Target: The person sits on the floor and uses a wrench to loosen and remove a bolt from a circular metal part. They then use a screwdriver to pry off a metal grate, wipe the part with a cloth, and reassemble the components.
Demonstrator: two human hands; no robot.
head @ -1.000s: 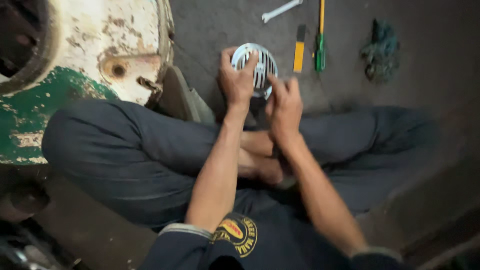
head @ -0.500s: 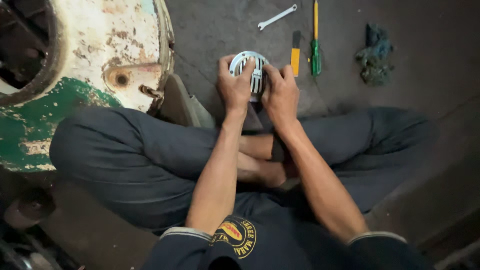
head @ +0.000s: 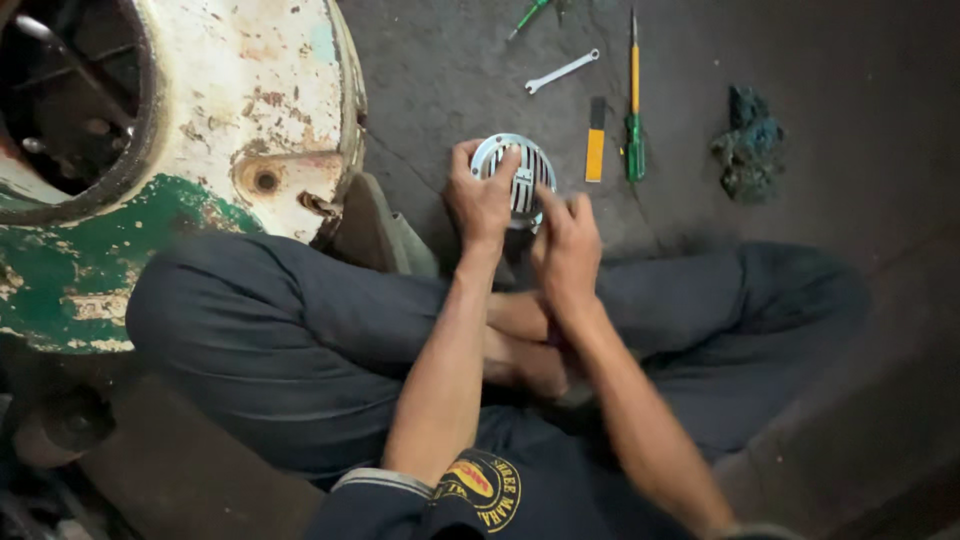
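dark, gritty concrete floor (head: 450, 80) fills the view, and i sit cross-legged on it with a big rusted white-and-green drum (head: 190, 170) at my near left. my left hand (head: 482, 200) is wrapped over the left edge of a round chrome grille (head: 520, 172), fingers curled and clamped on its rim, thumb across the slats. my right hand (head: 566, 250) sits just right of and below it, fingertips pressed together against the lower edge; i cannot tell whether they pinch a small part there. the grille is held just above the floor, ahead of my crossed legs, tilted toward me. farther off lie a spanner (head: 562, 71), a yellow bar (head: 595, 142), a green-handled screwdriver (head: 634, 110) and, at the far edge, a second green tool (head: 528, 16); a dark rag (head: 750, 140) sits well to the right. to do this well, i judge the left grip should stay firm and steady the rim while the right fingertips do the fine work, wrists low, with the piece kept over my lap so anything small that drops is easy to find.
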